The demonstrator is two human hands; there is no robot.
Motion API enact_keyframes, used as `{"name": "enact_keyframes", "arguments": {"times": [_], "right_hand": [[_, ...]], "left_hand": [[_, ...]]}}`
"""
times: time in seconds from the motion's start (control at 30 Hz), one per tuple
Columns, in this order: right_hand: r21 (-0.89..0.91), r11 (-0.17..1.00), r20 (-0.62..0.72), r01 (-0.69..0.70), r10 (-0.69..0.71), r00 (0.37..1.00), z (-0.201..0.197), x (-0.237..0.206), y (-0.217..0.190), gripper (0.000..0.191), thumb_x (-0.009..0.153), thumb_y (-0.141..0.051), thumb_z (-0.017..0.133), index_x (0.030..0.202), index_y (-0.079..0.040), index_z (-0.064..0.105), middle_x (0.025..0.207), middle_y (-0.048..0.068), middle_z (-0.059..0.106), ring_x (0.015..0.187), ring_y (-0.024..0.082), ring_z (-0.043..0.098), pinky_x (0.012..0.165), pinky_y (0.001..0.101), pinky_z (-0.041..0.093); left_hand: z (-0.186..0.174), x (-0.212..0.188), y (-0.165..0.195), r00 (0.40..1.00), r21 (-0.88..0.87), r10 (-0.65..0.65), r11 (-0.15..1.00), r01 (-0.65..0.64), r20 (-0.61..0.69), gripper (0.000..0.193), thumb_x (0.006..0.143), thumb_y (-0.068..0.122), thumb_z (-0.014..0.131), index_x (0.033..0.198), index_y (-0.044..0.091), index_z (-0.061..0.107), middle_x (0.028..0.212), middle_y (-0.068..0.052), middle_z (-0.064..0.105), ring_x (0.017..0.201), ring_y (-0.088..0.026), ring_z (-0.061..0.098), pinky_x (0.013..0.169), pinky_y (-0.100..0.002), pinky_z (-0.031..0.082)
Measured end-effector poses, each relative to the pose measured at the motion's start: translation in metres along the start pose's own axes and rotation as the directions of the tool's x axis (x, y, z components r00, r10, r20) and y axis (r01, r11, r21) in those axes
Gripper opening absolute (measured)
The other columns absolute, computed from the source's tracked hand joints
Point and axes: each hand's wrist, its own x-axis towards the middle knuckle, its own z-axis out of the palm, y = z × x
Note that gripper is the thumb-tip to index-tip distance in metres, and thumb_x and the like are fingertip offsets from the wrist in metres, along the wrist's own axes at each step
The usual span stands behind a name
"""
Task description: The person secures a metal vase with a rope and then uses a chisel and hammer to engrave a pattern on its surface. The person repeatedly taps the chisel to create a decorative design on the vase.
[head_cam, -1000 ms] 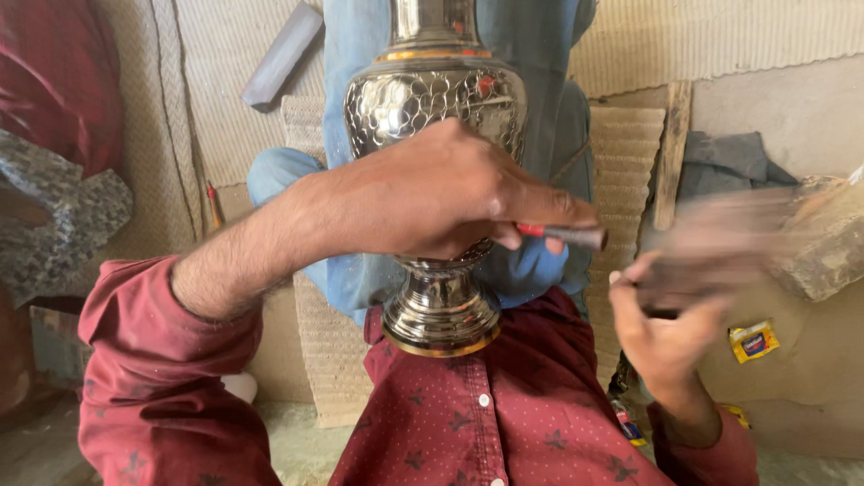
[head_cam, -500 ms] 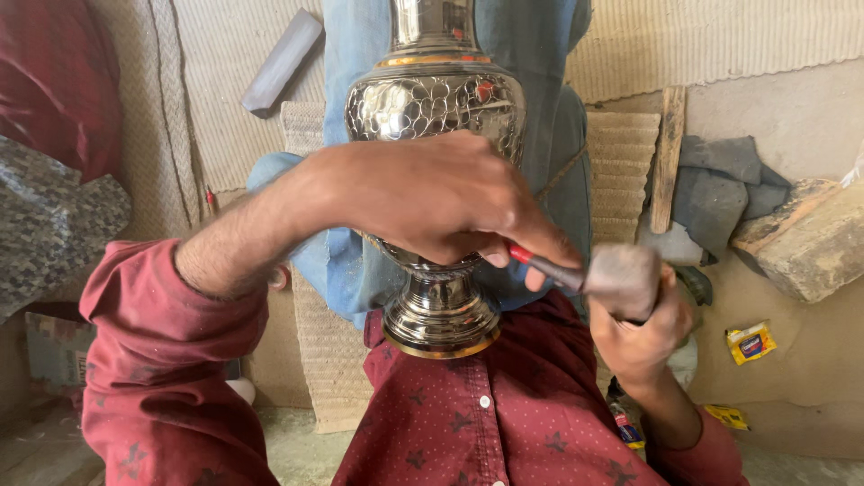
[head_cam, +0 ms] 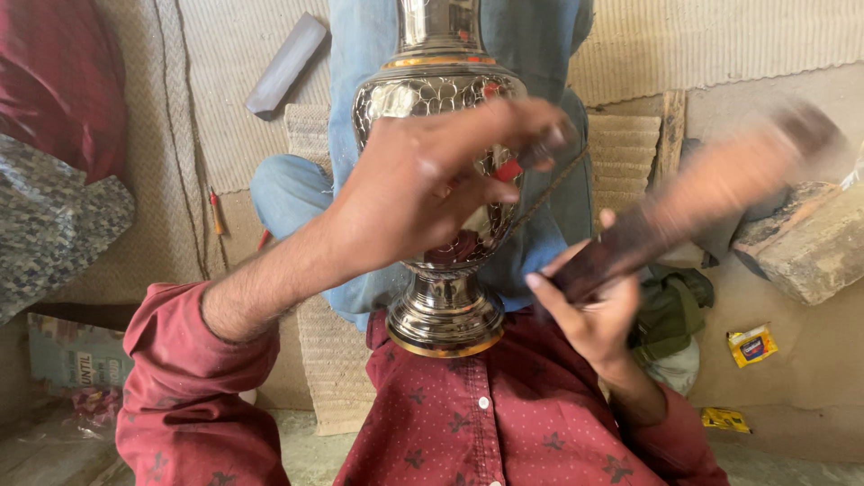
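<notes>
Woven mat floor [head_cam: 225,90] with a cardboard wall behind, crowded at the edges: grey flat bar [head_cam: 286,65] upper left, stone block [head_cam: 805,238] at right, yellow packets [head_cam: 752,346] lower right. Little open room around the middle. Centred, a shiny metal vase [head_cam: 441,180] standing upright against a red shirt, between blue-trousered legs. Left hand [head_cam: 432,184] laid over the vase body, fingers [head_cam: 531,121] pinching a thin red-tipped chisel [head_cam: 522,166]. Right hand [head_cam: 589,310] wrapped tight around a blurred wooden mallet [head_cam: 702,202], raised just right of the vase.
</notes>
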Motion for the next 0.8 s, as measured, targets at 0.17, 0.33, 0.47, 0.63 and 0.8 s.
{"name": "enact_keyframes", "arguments": {"times": [0.17,0.33,0.47,0.63,0.8], "right_hand": [[-0.109,0.992,-0.061,0.059,-0.065,0.996,-0.043,-0.007,-0.009,0.059,0.092,0.011,0.076,0.135,0.003,0.036,0.099,0.014,0.064,0.088,0.020,0.068,0.082,0.0303,0.059],[0.033,0.978,-0.217,0.208,-0.196,0.956,-0.073,-0.008,-0.023,0.077,0.097,0.010,0.074,0.144,-0.020,0.020,0.103,0.010,0.062,0.078,0.016,0.064,0.070,0.0303,0.060],[-0.047,0.981,-0.200,0.188,-0.193,0.961,-0.079,-0.002,-0.033,0.085,0.103,0.011,0.068,0.155,-0.028,0.013,0.108,0.013,0.060,0.076,0.020,0.062,0.071,0.0327,0.060],[-0.700,0.633,0.145,0.332,-0.329,0.933,-0.087,0.027,-0.054,0.088,0.086,0.011,0.075,0.152,-0.021,0.026,0.091,0.022,0.060,0.069,0.034,0.060,0.065,0.0424,0.053],[-0.536,0.828,0.072,0.166,-0.151,0.986,-0.080,0.052,-0.074,0.075,0.089,0.004,0.080,0.151,-0.004,0.040,0.100,0.012,0.066,0.084,0.021,0.067,0.076,0.0308,0.056]], "left_hand": [[-0.003,0.000,-0.005,0.995,0.114,0.032,0.992,-0.043,0.099,0.061,0.090,0.005,0.082,0.142,0.012,0.050,0.128,-0.004,0.072,0.113,-0.029,0.073,0.087,-0.038,0.060],[-0.007,0.003,-0.009,0.978,0.020,0.049,0.998,-0.054,0.200,0.065,0.090,0.004,0.079,0.147,0.013,0.051,0.128,0.000,0.074,0.114,-0.027,0.074,0.085,-0.038,0.061],[-0.006,0.007,-0.011,0.972,0.033,0.099,0.994,-0.108,0.212,0.065,0.091,0.003,0.079,0.150,0.013,0.052,0.132,-0.004,0.072,0.113,-0.029,0.073,0.085,-0.038,0.061],[-0.004,0.007,-0.009,0.968,0.057,0.061,0.995,-0.077,0.244,0.065,0.089,0.002,0.080,0.148,0.013,0.055,0.125,-0.005,0.074,0.104,-0.028,0.075,0.080,-0.039,0.059],[-0.002,0.001,-0.003,0.987,0.039,0.101,0.993,-0.107,0.122,0.063,0.087,-0.004,0.076,0.144,0.008,0.050,0.126,-0.006,0.074,0.101,-0.027,0.074,0.080,-0.038,0.059]]}}
